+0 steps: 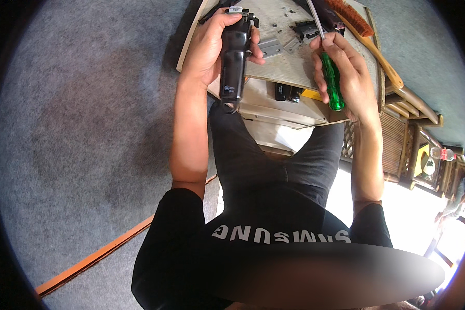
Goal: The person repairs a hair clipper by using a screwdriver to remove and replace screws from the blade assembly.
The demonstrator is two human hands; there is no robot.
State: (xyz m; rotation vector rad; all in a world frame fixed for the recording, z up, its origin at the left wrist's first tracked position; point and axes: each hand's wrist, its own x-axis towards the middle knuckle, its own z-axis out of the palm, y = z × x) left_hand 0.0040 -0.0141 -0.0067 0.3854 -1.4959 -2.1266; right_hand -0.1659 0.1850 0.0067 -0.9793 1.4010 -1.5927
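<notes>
at the table [297, 70], left hand [207, 49] gripping a black clipper [234, 64], right hand [349, 64] a green screwdriver [332, 85]
clipper runs near to far, well left of the screwdriver

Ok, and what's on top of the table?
On the table: a brush, flat metal plates, a black part and tiny metal bits. The left hand and right hand hide some of the top; I can't see what's there.

The top edge crops the shaft of the green-handled screwdriver [332, 80]; tiny bits [275, 25] on the worktop [289, 70], perhaps screws, are too small to tell.
</notes>
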